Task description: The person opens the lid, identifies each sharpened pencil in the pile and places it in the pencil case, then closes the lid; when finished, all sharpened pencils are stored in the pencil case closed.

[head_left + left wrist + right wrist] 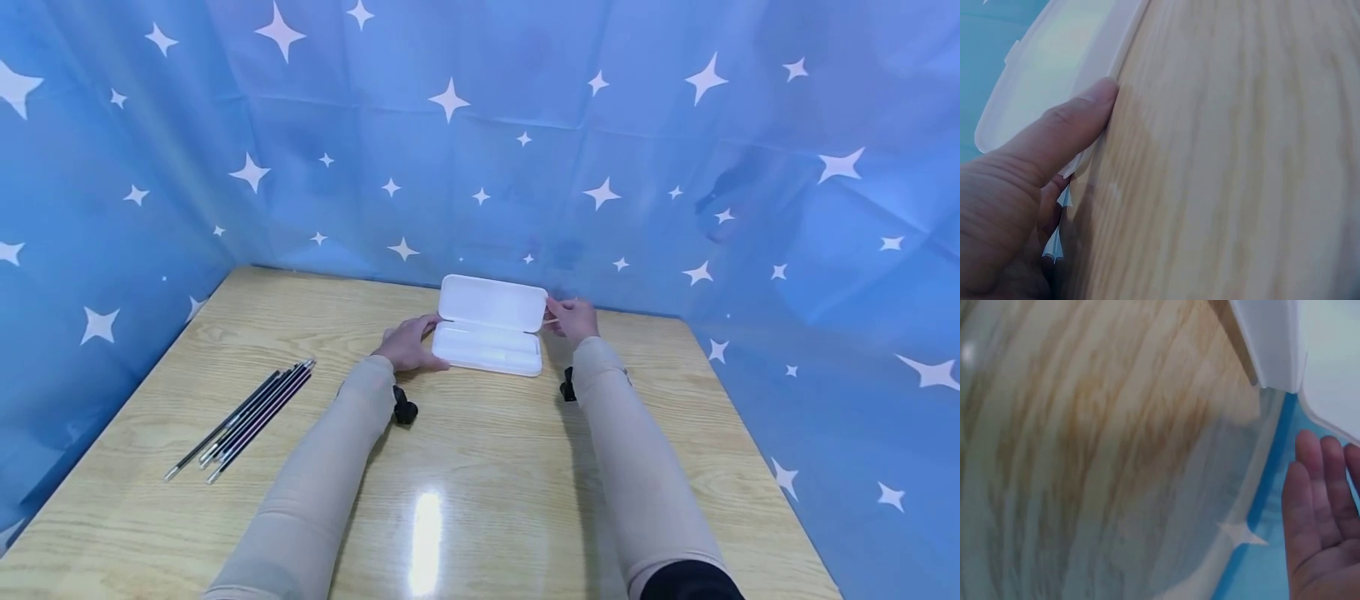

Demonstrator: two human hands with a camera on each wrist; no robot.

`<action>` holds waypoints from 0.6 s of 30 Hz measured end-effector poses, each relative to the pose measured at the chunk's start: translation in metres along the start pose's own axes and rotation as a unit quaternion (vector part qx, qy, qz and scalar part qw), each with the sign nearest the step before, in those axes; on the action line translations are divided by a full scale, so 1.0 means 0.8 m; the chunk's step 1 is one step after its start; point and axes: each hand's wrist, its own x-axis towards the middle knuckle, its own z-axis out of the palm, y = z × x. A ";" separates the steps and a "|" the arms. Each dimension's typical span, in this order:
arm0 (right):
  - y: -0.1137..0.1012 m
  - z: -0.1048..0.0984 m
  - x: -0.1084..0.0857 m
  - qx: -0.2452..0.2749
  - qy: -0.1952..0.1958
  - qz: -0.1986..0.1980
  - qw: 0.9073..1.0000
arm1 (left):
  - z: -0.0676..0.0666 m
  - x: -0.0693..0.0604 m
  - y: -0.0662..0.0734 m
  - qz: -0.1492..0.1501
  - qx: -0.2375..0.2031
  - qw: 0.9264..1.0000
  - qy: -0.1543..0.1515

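A white plastic pencil case point(487, 348) lies near the far edge of the table with its lid point(493, 302) raised and leaning back. At the case's left end my left hand point(411, 343) holds the base, thumb along the front edge and fingers round the back corner. In the left wrist view, the left thumb point(1075, 125) presses against the case's rim. My right hand point(573, 319) is at the right edge of the lid. Its fingers point(1302, 506) look straight beside the lid in the right wrist view; whether they touch it I cannot tell.
Several dark pencils point(251, 417) lie in a loose bundle on the left of the wooden table point(480, 467). A blue curtain with white stars point(450, 167) hangs close behind the case and along both sides.
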 end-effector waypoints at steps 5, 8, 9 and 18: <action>0.011 0.003 0.009 0.008 0.001 0.039 0.999 | 0.001 0.000 0.000 0.000 -0.001 1.000 0.000; 0.016 0.006 0.012 0.012 0.000 0.052 0.999 | 0.000 0.000 -0.002 0.004 -0.001 1.000 0.002; 0.017 0.006 0.012 0.015 -0.001 0.056 0.998 | 0.000 0.000 -0.002 0.005 -0.001 1.000 0.002; 0.021 0.002 0.012 -0.004 -0.027 0.067 0.997 | 0.000 0.001 -0.001 0.008 0.010 1.000 0.002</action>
